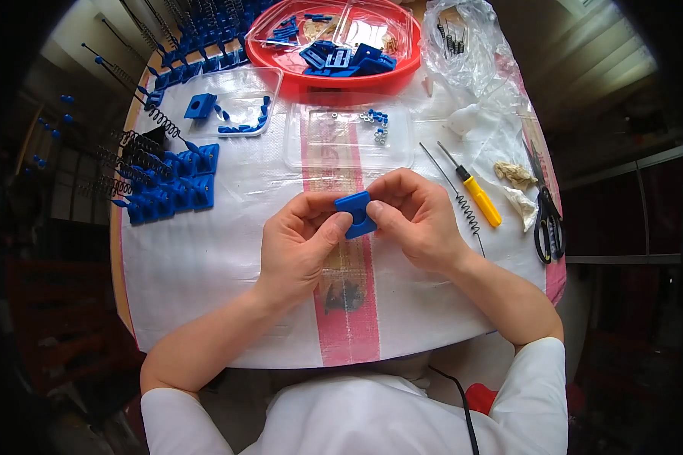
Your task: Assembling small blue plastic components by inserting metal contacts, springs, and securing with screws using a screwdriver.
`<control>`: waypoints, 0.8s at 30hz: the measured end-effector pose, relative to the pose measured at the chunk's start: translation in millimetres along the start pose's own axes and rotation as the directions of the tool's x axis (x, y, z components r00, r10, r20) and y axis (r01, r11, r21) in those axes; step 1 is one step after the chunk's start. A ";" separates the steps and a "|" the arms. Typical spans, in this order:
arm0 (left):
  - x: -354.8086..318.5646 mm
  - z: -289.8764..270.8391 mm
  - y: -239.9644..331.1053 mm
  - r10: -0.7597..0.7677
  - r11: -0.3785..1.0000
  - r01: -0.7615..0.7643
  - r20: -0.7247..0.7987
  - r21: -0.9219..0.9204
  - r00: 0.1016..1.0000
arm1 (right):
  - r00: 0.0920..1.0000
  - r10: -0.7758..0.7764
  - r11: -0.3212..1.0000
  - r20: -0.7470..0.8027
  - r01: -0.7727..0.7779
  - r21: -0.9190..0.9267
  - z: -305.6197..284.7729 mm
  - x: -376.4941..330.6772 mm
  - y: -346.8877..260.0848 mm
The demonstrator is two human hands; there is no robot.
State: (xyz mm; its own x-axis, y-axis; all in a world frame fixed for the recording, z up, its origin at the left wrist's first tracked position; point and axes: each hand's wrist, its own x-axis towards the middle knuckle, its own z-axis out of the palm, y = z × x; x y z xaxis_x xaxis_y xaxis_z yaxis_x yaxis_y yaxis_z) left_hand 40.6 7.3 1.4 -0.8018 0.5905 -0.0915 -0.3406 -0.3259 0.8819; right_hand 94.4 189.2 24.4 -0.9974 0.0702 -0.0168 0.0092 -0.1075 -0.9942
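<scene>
White shirt point(349, 421): showed below worktop's point(190, 273) near edge
Left hand point(296, 239): grip clamped blue piece point(353, 204)
Right hand point(421, 225): grip clamped it too
Scissors point(546, 200): lay by right edge

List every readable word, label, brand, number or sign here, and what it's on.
None readable.
Pink stripe on the table cover: faint print, too blurred to read.
Blue piece in both hands: none visible.
Yellow-handled screwdriver: none I can make out.
</scene>
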 end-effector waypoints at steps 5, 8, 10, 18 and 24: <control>0.2 1.0 2.7 0.006 1.000 -0.006 0.025 -0.016 1.000 | 1.000 -0.005 1.000 -0.022 0.005 0.008 -0.2 -0.7 2.9; -0.7 0.9 5.3 -0.008 0.999 0.007 0.021 0.047 1.000 | 0.999 0.023 1.000 -0.037 -0.024 -0.016 -0.6 -0.5 1.6; -1.0 0.7 6.3 -0.027 0.999 0.027 0.026 0.026 0.999 | 0.997 0.055 0.998 -0.044 -0.056 -0.014 -0.5 0.1 0.1; 0.0 0.0 7.2 -0.087 0.996 0.087 0.027 0.005 0.996 | 0.994 0.105 0.994 -0.038 -0.104 0.011 -5.1 3.9 6.8; 0.5 -0.1 9.3 -0.117 0.993 0.117 0.023 -0.026 0.993 | 0.991 0.126 0.992 -0.037 -0.125 0.029 -4.1 4.1 5.0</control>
State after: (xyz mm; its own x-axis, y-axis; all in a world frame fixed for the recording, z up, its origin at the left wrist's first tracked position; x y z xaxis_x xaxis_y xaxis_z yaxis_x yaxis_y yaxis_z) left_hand 37.1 4.5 9.5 -0.7450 0.6415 -0.1829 -0.4449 -0.2736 0.8528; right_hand 90.7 193.0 18.9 -0.9849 0.0931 -0.1461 0.1318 -0.1445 -0.9807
